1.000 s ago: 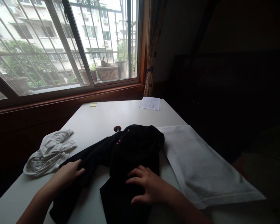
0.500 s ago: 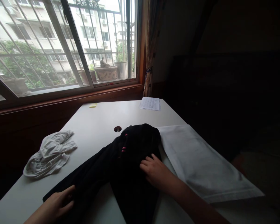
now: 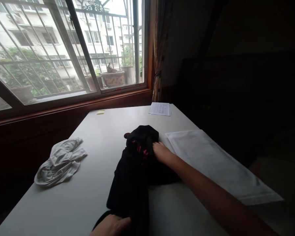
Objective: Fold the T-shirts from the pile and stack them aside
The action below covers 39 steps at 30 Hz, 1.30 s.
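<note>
A black garment point(image 3: 131, 173) with pink lettering lies bunched on the white table in front of me; its exact kind is hard to make out in the folds. My left hand point(image 3: 113, 225) is closed on its lower end at the bottom of the view, the fingertips partly lost against the dark cloth. Farther up, my right hand point(image 3: 162, 152) grips the right side of the bunched upper part, beside the lettering. To the right, under my forearm, a flat white cloth point(image 3: 206, 160) is spread along the table edge.
A crumpled whitish cloth point(image 3: 61, 164) lies on the left of the white table point(image 3: 95, 186). At the far end are paper sheets point(image 3: 160, 108) and a yellow sticky note point(image 3: 100, 112). Behind the table are a barred window point(image 3: 93, 49) and a tied curtain point(image 3: 157, 82).
My left hand has moved right, bringing its part of the black garment toward the middle. My right hand has shifted up and away. The garment is narrower and more pink lettering shows.
</note>
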### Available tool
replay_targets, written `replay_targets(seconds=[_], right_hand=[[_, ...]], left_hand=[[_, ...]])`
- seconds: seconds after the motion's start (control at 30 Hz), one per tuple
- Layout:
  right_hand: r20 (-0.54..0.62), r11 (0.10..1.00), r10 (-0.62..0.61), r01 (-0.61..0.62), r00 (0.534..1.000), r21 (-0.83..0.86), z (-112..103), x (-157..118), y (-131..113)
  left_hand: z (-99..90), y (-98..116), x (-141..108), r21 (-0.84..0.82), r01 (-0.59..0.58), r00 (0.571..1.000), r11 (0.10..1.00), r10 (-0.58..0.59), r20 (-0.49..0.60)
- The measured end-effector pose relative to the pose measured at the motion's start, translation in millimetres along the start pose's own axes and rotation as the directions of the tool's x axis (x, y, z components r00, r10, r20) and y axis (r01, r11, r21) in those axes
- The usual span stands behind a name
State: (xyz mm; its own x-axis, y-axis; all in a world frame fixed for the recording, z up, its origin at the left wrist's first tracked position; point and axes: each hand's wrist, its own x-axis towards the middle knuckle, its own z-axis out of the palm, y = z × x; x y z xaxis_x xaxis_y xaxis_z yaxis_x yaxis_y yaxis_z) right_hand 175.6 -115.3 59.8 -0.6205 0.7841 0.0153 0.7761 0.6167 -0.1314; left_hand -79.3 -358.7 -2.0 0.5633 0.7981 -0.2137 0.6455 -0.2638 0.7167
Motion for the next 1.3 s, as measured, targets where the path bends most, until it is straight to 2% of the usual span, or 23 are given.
replay_targets(seconds=[0.07, 0.13, 0.2, 0.27, 0.3, 0.37, 0.43, 0.47, 0.53, 0.57, 0.63, 0.7, 0.83, 0.93, 1.07, 1.13, 1.23, 1.3], right_hand=[[0.043, 0.998, 0.020, -0.022, 0.999, 0.055, 2, 6, -6], [0.061, 0.995, 0.052, -0.057, 0.997, 0.076, 5, 6, -9], [0.027, 0.993, 0.098, -0.100, 0.995, 0.070, 9, 3, -8], [-0.034, 0.986, 0.160, -0.158, 0.987, 0.057, 13, -3, -4], [-0.059, 0.981, 0.187, -0.184, 0.981, 0.058, 15, -7, -2], [-0.090, 0.975, 0.210, -0.202, 0.974, 0.091, 17, -16, 1], [-0.110, 0.972, 0.189, -0.170, 0.976, 0.161, 17, -24, 2], [-0.120, 0.969, 0.175, -0.149, 0.977, 0.197, 16, -28, 3], [-0.148, 0.960, 0.160, -0.119, 0.976, 0.252, 13, -35, 3], [-0.168, 0.957, 0.157, -0.108, 0.973, 0.270, 11, -39, 4], [-0.218, 0.952, 0.153, -0.084, 0.964, 0.295, 5, -45, 7], [-0.279, 0.948, 0.150, -0.058, 0.949, 0.313, -1, -52, 11], [-0.428, 0.953, 0.186, -0.058, 0.885, 0.296, -15, -67, 28], [-0.546, 0.967, 0.212, -0.091, 0.811, 0.240, -24, -78, 51], [-0.613, 0.972, 0.235, -0.170, 0.754, 0.163, -31, -87, 90], [-0.624, 0.969, 0.246, -0.197, 0.742, 0.148, -35, -86, 106], [-0.655, 0.968, 0.250, -0.192, 0.713, 0.161, -44, -72, 119], [-0.696, 0.970, 0.243, -0.171, 0.676, 0.173, -53, -56, 120]], left_hand=[[13.0, 21, 34, 0.107, -0.064, 0.997, 0.992, 0.068, -0.033], [9.9, 49, 54, 0.120, -0.156, 0.987, 0.980, 0.158, -0.007], [-11.3, 77, 59, 0.051, -0.293, 0.956, 0.955, 0.292, 0.029], [-44.5, 94, 57, 0.029, -0.321, 0.945, 0.947, 0.322, -0.052], [-62.5, 95, 56, 0.031, -0.298, 0.944, 0.954, 0.299, -0.139], [-96.4, 83, 61, 0.057, -0.237, 0.889, 0.970, 0.240, -0.390], [-123.6, 55, 74, 0.115, -0.160, 0.774, 0.980, 0.197, -0.602], [-134.3, 39, 82, 0.131, -0.123, 0.725, 0.984, 0.179, -0.665], [-149.8, 10, 103, 0.084, -0.052, 0.688, 0.995, 0.096, -0.719], [-155.0, -2, 113, 0.025, -0.029, 0.684, 0.999, 0.038, -0.728], [-160.9, -15, 132, -0.120, -0.033, 0.732, 0.992, -0.057, -0.679], [-162.6, -16, 148, -0.182, -0.050, 0.773, 0.982, -0.077, -0.629], [-164.3, -12, 165, -0.209, -0.012, 0.775, 0.978, -0.122, -0.619], [-174.1, -17, 159, -0.318, 0.007, 0.767, 0.948, -0.209, -0.606], [-206.5, -29, 125, -0.451, -0.052, 0.755, 0.891, -0.260, -0.602], [-229.8, -31, 99, -0.501, -0.084, 0.684, 0.861, -0.316, -0.658], [-265.1, -28, 59, -0.586, -0.197, 0.608, 0.786, -0.370, -0.702], [-283.5, -25, 40, -0.609, -0.266, 0.572, 0.748, -0.386, -0.723]])
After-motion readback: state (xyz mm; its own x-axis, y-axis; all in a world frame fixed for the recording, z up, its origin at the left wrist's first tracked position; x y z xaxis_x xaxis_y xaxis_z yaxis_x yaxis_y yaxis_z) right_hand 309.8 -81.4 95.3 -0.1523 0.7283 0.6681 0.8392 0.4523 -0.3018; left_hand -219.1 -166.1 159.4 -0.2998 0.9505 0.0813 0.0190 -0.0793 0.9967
